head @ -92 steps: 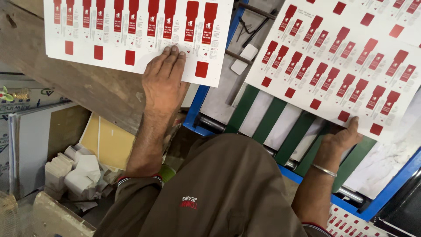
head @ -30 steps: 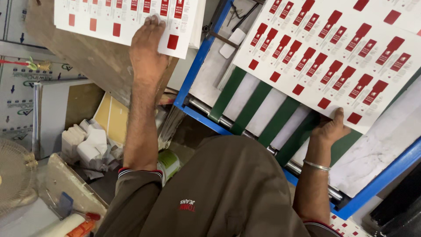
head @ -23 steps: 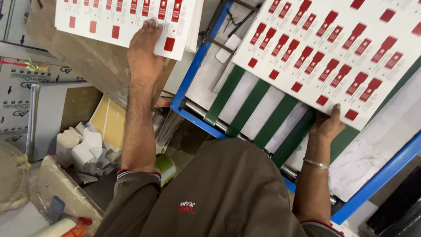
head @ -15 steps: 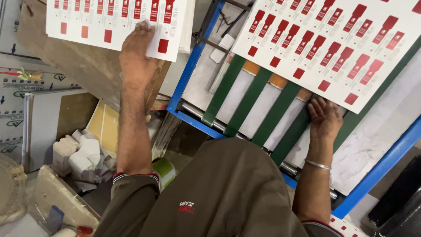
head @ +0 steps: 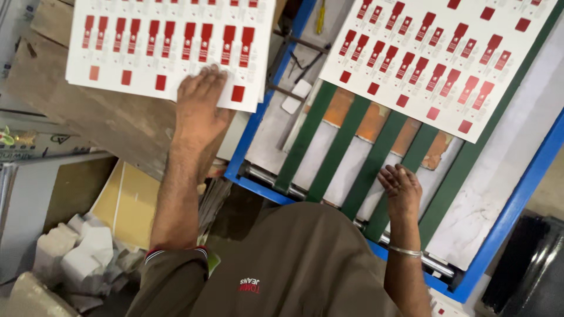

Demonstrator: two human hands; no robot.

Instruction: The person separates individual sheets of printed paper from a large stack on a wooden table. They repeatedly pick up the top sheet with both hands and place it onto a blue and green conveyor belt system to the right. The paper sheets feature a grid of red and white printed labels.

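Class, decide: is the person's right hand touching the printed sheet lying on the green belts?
Apart. The head view shows the right hand resting on the green belts, with bare belt visible between its fingertips and the printed sheet farther up.

1. We've got matt white paper sheets (head: 170, 53) printed with flat red blocks.
2. They sit on a rough, worn wooden surface (head: 106, 126).
3. The frame (head: 517, 199) looks like blue painted metal, a bit glossy.
4. The green belts (head: 343, 149) look smooth and matt.
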